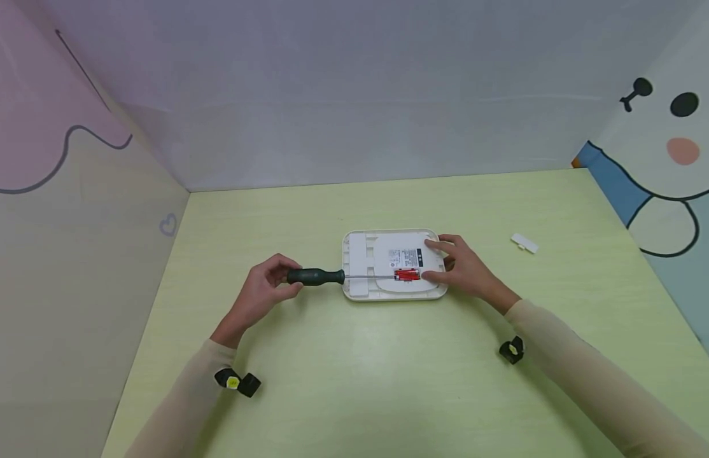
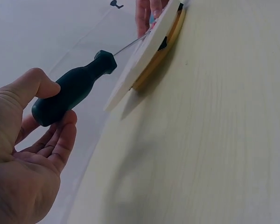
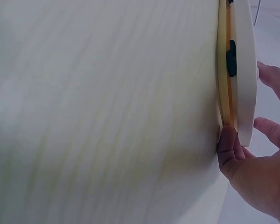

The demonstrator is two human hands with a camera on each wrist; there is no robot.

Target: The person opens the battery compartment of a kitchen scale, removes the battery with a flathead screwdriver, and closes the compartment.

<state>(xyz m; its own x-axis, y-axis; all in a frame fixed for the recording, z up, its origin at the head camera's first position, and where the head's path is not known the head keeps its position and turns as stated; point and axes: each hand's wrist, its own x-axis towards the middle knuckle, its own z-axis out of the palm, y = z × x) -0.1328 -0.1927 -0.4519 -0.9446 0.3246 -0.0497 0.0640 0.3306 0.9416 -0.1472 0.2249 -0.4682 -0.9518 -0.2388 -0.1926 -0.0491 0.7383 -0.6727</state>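
My left hand point(image 1: 264, 286) grips a screwdriver point(image 1: 315, 277) by its dark green handle, thumb and fingers around it. Its thin metal shaft reaches over a white rounded device point(image 1: 359, 251), and the tip is at the left end of the red batteries point(image 1: 407, 275) in the device's back. My right hand point(image 1: 468, 268) holds the device by its right end, thumb and index finger on the white back and other fingers at the edge beneath. In the right wrist view the side turned to the table shows a yellow and orange layer point(image 3: 227, 100).
A small white cover piece point(image 1: 524, 243) lies on the pale yellow-green table point(image 1: 354, 381), to the right of the device. Grey-lilac wall panels point(image 1: 354, 95) stand behind, and printed panels rise at both sides. Each sleeve has a black wrist camera point(image 1: 512, 350).
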